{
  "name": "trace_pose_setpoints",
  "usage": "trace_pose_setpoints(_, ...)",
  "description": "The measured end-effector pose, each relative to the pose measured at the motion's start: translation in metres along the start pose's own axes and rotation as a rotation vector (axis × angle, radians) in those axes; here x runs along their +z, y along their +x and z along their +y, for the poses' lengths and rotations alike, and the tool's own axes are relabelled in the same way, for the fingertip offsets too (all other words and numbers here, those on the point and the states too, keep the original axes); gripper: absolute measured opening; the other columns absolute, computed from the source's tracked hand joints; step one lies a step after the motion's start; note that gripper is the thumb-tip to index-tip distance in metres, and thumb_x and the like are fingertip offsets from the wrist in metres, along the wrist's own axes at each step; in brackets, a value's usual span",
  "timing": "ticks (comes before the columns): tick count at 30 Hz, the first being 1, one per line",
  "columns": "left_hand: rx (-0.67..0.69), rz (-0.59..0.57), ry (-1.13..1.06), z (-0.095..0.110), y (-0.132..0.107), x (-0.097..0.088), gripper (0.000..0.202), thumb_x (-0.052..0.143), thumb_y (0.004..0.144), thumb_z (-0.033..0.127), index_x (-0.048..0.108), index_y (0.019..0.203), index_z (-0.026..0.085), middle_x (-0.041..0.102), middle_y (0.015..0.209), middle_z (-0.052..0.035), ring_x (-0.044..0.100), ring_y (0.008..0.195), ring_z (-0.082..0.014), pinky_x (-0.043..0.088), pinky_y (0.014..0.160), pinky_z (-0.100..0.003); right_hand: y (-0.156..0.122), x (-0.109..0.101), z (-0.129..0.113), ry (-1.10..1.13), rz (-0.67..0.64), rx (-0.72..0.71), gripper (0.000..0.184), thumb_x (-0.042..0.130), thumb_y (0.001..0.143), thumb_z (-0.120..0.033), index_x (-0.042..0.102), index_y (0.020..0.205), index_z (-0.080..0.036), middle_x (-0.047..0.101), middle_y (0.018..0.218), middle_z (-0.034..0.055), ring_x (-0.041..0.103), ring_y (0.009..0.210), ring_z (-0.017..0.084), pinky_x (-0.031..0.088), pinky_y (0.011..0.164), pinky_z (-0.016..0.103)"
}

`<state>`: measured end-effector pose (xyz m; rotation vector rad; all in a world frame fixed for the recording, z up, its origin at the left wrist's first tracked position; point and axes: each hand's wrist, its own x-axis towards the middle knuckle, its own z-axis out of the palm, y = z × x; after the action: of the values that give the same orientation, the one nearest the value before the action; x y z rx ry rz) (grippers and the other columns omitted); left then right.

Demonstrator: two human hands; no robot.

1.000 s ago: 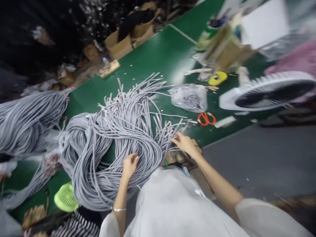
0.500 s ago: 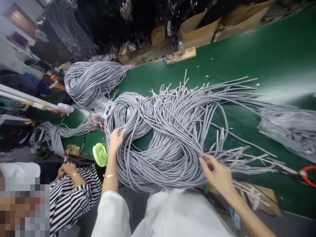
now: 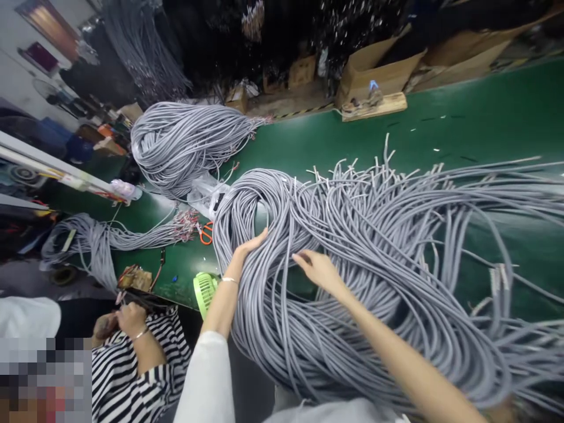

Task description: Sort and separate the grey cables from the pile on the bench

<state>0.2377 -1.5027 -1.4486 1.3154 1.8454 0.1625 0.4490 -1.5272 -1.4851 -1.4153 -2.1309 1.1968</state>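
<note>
A large looped heap of grey cables lies before me, its pale cut ends pointing to the back and right. My left hand is at the left coil, thumb on top and the other fingers mostly hidden among the cables, which it appears to grip. Just right of it, my right hand has its fingers bent together, fingertips at a cable running down over the heap. Beside my left forearm is a light green fan. Orange-handled scissors lie left of the coil.
Another grey cable bundle lies behind on the green table, and a smaller bundle lies left. A wooden board and cardboard box are at the back. A co-worker in a striped garment sits at left.
My right hand has moved left from the heap's right part to near my left hand. My left hand reaches further in over the coil. The view has shifted and come closer.
</note>
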Motion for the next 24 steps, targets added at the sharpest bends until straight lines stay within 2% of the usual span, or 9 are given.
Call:
trace_pose_setpoints(2, -0.011, -0.046, -0.033, 0.008, -0.003, 0.009, 0.058, 0.044, 0.084, 0.054, 0.063, 0.117, 0.010, 0.064, 0.123, -0.0112, 0.058, 0.117, -0.0242, 0.042, 0.104, -0.035, 0.040, -0.018, -0.014, -0.090, 0.050, -0.043, 0.026, 0.048, 0.092, -0.026, 0.062, 0.107, -0.011, 0.067, 0.104, 0.0150, 0.062, 0.102, 0.026, 0.048, 0.091, 0.037)
trace_pose_setpoints(6, -0.025, -0.072, -0.062, 0.029, -0.013, 0.031, 0.072, 0.060, 0.071, 0.061, 0.058, 0.124, 0.014, 0.063, 0.125, -0.0098, 0.056, 0.119, -0.0301, 0.042, 0.104, -0.040, 0.139, -0.040, -0.057, -0.246, 0.114, -0.134, 0.050, 0.060, 0.086, -0.024, 0.048, 0.130, -0.005, 0.051, 0.129, 0.0237, 0.043, 0.127, 0.033, 0.036, 0.104, 0.044)
trace_pose_setpoints(9, -0.043, -0.050, -0.057, 0.039, -0.019, 0.041, 0.084, 0.063, 0.064, 0.066, 0.053, 0.131, 0.015, 0.058, 0.133, -0.0117, 0.051, 0.125, -0.0332, 0.039, 0.107, -0.041, 0.202, -0.036, -0.087, -0.319, 0.125, -0.154, 0.076, 0.076, 0.073, -0.024, 0.041, 0.138, -0.007, 0.039, 0.140, 0.0280, 0.035, 0.131, 0.041, 0.033, 0.104, 0.055)
trace_pose_setpoints(11, -0.067, -0.024, -0.094, 0.039, -0.020, 0.043, 0.088, 0.064, 0.063, 0.065, 0.050, 0.134, 0.014, 0.053, 0.137, -0.0132, 0.047, 0.128, -0.0343, 0.036, 0.108, -0.042, 0.229, -0.028, -0.096, -0.355, 0.135, -0.142, 0.085, 0.081, 0.067, -0.022, 0.040, 0.139, -0.007, 0.036, 0.141, 0.0302, 0.033, 0.131, 0.046, 0.031, 0.102, 0.062)
trace_pose_setpoints(13, -0.056, -0.030, -0.141, 0.036, -0.020, 0.044, 0.084, 0.065, 0.065, 0.060, 0.050, 0.133, 0.015, 0.054, 0.137, -0.0127, 0.047, 0.128, -0.0338, 0.036, 0.109, -0.042, 0.244, -0.020, -0.097, -0.390, 0.166, -0.132, 0.076, 0.077, 0.073, -0.021, 0.041, 0.139, -0.008, 0.038, 0.141, 0.0277, 0.034, 0.131, 0.044, 0.030, 0.102, 0.064)
trace_pose_setpoints(16, -0.027, -0.048, -0.207, 0.032, -0.018, 0.043, 0.072, 0.068, 0.065, 0.045, 0.054, 0.129, 0.015, 0.058, 0.132, -0.0107, 0.050, 0.124, -0.0313, 0.037, 0.107, -0.040, 0.251, -0.018, -0.092, -0.451, 0.216, -0.129, 0.049, 0.062, 0.088, -0.023, 0.046, 0.134, -0.014, 0.046, 0.136, 0.0162, 0.045, 0.125, 0.032, 0.036, 0.102, 0.057)
trace_pose_setpoints(18, -0.007, -0.048, -0.259, 0.035, -0.019, 0.042, 0.065, 0.068, 0.064, 0.035, 0.056, 0.125, 0.015, 0.062, 0.126, -0.0098, 0.053, 0.119, -0.0293, 0.039, 0.104, -0.038, 0.250, -0.026, -0.091, -0.490, 0.208, -0.122, 0.036, 0.058, 0.091, -0.026, 0.053, 0.125, -0.016, 0.054, 0.126, 0.0107, 0.054, 0.114, 0.025, 0.046, 0.096, 0.049)
trace_pose_setpoints(20, 0.026, -0.059, -0.305, 0.043, -0.023, 0.041, 0.059, 0.066, 0.064, 0.027, 0.057, 0.121, 0.015, 0.066, 0.116, -0.0078, 0.057, 0.109, -0.0265, 0.043, 0.098, -0.036, 0.244, -0.038, -0.091, -0.522, 0.188, -0.127, 0.029, 0.058, 0.092, -0.027, 0.057, 0.118, -0.016, 0.058, 0.118, 0.0088, 0.058, 0.105, 0.022, 0.051, 0.089, 0.043)
trace_pose_setpoints(24, 0.095, -0.052, -0.320, 0.073, -0.044, 0.044, 0.045, 0.062, 0.062, 0.019, 0.060, 0.107, 0.015, 0.065, 0.088, -0.0012, 0.057, 0.081, -0.0180, 0.047, 0.079, -0.029, 0.217, -0.067, -0.099, -0.548, 0.162, -0.201, 0.031, 0.054, 0.094, -0.023, 0.052, 0.123, -0.015, 0.057, 0.116, 0.0083, 0.059, 0.101, 0.020, 0.052, 0.085, 0.040)
